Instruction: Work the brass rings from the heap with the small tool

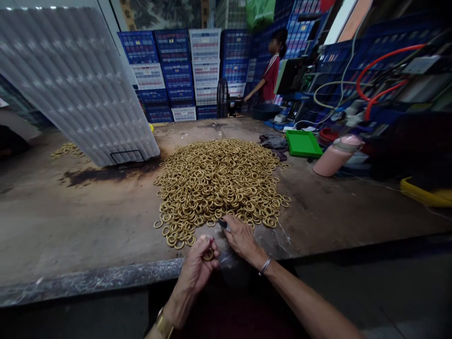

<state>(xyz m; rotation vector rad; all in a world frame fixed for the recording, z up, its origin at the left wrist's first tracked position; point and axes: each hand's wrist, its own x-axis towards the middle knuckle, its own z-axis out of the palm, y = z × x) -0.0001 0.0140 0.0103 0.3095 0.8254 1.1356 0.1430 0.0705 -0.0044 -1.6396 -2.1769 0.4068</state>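
A broad heap of brass-coloured rings (219, 181) lies on the worktop in front of me. My left hand (198, 266) is closed, palm turned up, near the table's front edge, with a brass ring (208, 254) showing between its fingers. Whether more rings are inside the fist is hidden. My right hand (242, 238) is palm down at the heap's near edge, its fingers curled in close together. A small black piece (223, 224), perhaps a finger cover, shows at its thumb side. What those fingertips pinch, if anything, cannot be made out.
A tall ribbed whitish panel (81, 84) leans on a black wire stand (127, 156) at left. To the right are a green tray (303, 143), a pink bottle (337, 155) and hoses. Stacked crates (178, 75) and a person (271, 70) are behind the worktop (106, 226).
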